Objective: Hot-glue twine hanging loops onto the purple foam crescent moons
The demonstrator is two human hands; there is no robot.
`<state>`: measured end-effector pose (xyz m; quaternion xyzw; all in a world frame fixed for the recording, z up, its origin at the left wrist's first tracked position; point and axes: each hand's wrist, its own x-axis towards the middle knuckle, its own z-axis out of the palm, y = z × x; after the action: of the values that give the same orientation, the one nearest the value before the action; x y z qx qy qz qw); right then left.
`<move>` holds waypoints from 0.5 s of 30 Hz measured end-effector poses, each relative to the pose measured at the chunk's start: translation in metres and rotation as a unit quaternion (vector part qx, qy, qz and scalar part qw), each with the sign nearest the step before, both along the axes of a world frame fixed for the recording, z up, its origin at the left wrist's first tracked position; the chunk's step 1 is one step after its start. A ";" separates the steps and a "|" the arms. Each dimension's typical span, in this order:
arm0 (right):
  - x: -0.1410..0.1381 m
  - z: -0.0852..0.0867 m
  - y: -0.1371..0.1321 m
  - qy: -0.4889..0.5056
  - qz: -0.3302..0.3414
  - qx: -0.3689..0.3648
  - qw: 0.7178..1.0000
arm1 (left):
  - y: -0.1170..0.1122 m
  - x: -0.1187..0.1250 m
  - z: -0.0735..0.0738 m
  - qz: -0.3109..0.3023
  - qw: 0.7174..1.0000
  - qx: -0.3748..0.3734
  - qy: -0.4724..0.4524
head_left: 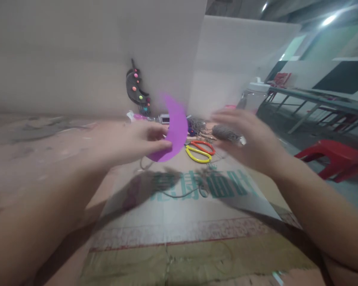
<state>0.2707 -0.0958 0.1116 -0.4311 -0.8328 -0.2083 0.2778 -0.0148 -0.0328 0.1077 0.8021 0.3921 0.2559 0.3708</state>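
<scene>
Pinched between thumb and fingers of my left hand [137, 141] is a purple crescent-moon cutout [179, 129], raised over the table with its tips pointing left. My right hand [247, 137], blurred by motion, is lifted to the right with fingers apart and nothing seen in them. Just behind it lies a roll of grey yarn [225, 132]. Between the hands rest scissors [200, 153] with one red and one yellow handle. A loose grey strand of yarn [185, 195] curls on the printed sheet [155, 214] below.
Against the wall hangs or leans a dark crescent ornament [134, 88] dotted with coloured balls. A clear jar with a white lid [253, 95] stands at the back right. Grey scraps [41, 129] lie at left. A red stool [334, 159] is on the floor at right.
</scene>
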 end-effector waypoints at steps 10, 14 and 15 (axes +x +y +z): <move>-0.007 0.000 0.002 0.025 0.120 0.067 0.990 | 0.006 0.023 -0.021 -0.085 0.989 -0.036 -0.120; 0.010 0.019 -0.002 0.284 0.105 0.004 0.953 | 0.042 0.067 -0.041 -0.101 0.986 0.131 0.022; 0.011 0.023 -0.004 0.330 0.122 -0.012 0.936 | 0.049 0.086 -0.047 -0.122 0.977 0.170 0.051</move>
<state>0.2817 -0.0997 0.1343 -0.3739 -0.7426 -0.0087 0.5555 0.0709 0.0165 0.0605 0.9071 0.2605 0.2301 0.2373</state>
